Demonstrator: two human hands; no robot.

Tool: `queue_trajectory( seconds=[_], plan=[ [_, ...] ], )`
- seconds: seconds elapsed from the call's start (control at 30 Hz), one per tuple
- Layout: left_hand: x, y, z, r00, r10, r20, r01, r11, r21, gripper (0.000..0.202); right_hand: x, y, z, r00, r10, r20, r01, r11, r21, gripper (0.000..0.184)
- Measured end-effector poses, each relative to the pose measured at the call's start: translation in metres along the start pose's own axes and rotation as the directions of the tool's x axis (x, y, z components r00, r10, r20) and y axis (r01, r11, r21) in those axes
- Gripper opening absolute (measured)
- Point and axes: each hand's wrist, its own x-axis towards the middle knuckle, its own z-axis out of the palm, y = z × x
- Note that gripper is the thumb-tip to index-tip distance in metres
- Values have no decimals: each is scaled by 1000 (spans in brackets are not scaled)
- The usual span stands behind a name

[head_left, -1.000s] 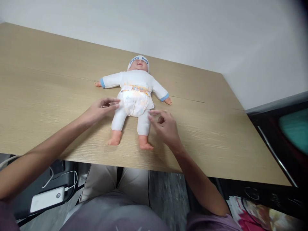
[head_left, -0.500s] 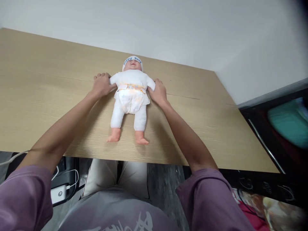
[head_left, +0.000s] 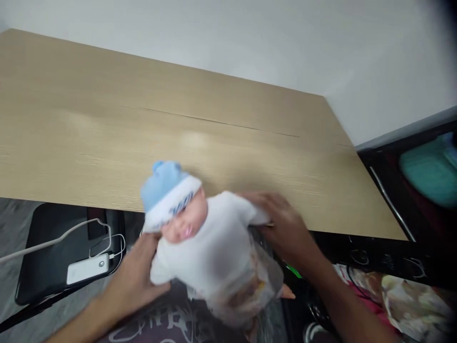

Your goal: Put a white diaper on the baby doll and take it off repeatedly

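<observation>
A baby doll [head_left: 210,252] in a white top hangs off the near side of the table, close to my body. Its head, in a light blue cap [head_left: 166,186] with a white lettered band, tilts to the left. My left hand [head_left: 141,274] is closed round the doll's arm and shoulder below the head. On the other side, my right hand [head_left: 278,214] grips the doll's other arm, smeared by motion. The diaper and legs are blurred, and one foot [head_left: 287,291] pokes out at the right.
The wooden table [head_left: 143,133] spans the view, its far edge near a pale wall. Below at left, a white power bank [head_left: 87,269] with cables rests on a black seat [head_left: 46,252]. Dark furniture [head_left: 389,181] stands at the right.
Both hands have lifted the doll from the tabletop and drawn it toward my body, past the near table edge. It has turned, so the head now leans left and the blue cap shows.
</observation>
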Motion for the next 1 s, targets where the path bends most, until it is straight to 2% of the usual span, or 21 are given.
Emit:
queue_trajectory(
  seconds=[0.1,0.2,0.3,0.4,0.5,0.57,0.63,0.7,0.77,0.8,0.87,0.93,1.0],
  plan=[
    [-56,-41,38,967,-206,150,221,972,-84,52,-56,-28,32,990,34,134,-37,999,24,66],
    [-81,-70,55,941,-275,196,297,950,-93,52,-78,-38,77,979,66,193,-81,994,69,66],
    [-91,-82,61,956,-254,147,264,963,-51,44,-77,-31,121,972,101,213,-119,990,75,58],
    [-91,-88,65,970,-221,99,222,975,5,42,-71,-14,158,953,124,276,-153,984,88,58],
    [-88,-97,68,964,-234,125,230,972,42,48,-74,6,181,937,131,323,-178,976,123,59],
    [-89,-100,66,964,-227,141,212,971,110,56,-85,15,185,948,142,286,-196,966,170,53],
    [-93,-98,61,986,-143,86,118,962,248,65,-102,19,180,962,154,225,-207,948,241,45],
    [-94,-87,54,999,10,-33,5,914,405,71,-121,19,170,962,177,210,-235,924,302,36],
    [-87,-68,49,978,175,-114,-98,868,487,67,-139,14,161,944,212,251,-290,896,337,31],
    [-80,-56,48,964,247,-103,-168,859,484,61,-146,10,159,935,230,270,-317,882,348,29],
    [-58,-32,52,927,376,6,-347,850,397,44,-155,4,159,928,261,265,-347,864,365,28],
    [-34,-13,61,853,495,163,-522,814,255,33,-158,1,166,936,284,208,-344,864,368,27],
    [-13,-1,73,774,574,267,-624,763,168,31,-158,2,174,944,299,140,-330,878,348,26]
  ],
)
